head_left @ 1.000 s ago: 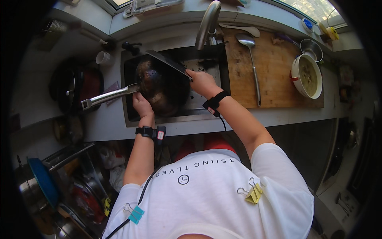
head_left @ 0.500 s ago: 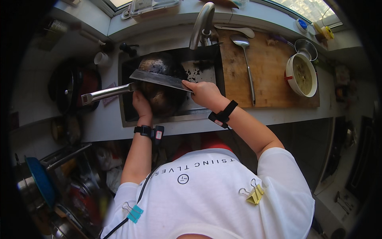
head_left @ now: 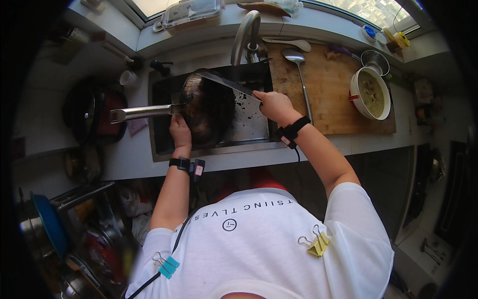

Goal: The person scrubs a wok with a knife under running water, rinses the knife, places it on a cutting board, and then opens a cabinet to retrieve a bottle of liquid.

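A blackened pan (head_left: 206, 112) is tilted over the sink (head_left: 160, 134), its scorched, brownish outside showing and its metal handle (head_left: 144, 113) pointing left. My left hand (head_left: 180, 133) is closed on the pan near the base of that handle; part of its fingers is hidden behind the pan. In my right hand (head_left: 275, 105) is a broad-bladed kitchen knife (head_left: 229, 83), its grip hidden by my fingers. The blade slants up and left, its far end against or just over the pan's upper part. Dark flakes (head_left: 242, 105) lie on the metal sink bottom right of the pan.
The faucet (head_left: 244, 37) arches over the sink's back edge. On the right, a wooden cutting board (head_left: 328, 94) carries a metal spatula (head_left: 302, 82), a pale spoon (head_left: 289, 43) and a white bowl of food (head_left: 371, 93). A dark red cooker (head_left: 94, 114) stands on the left.
My right hand and the knife have moved right and slightly up, and the blade now slants more steeply. The pan has turned a little. More dark flakes show in the sink.
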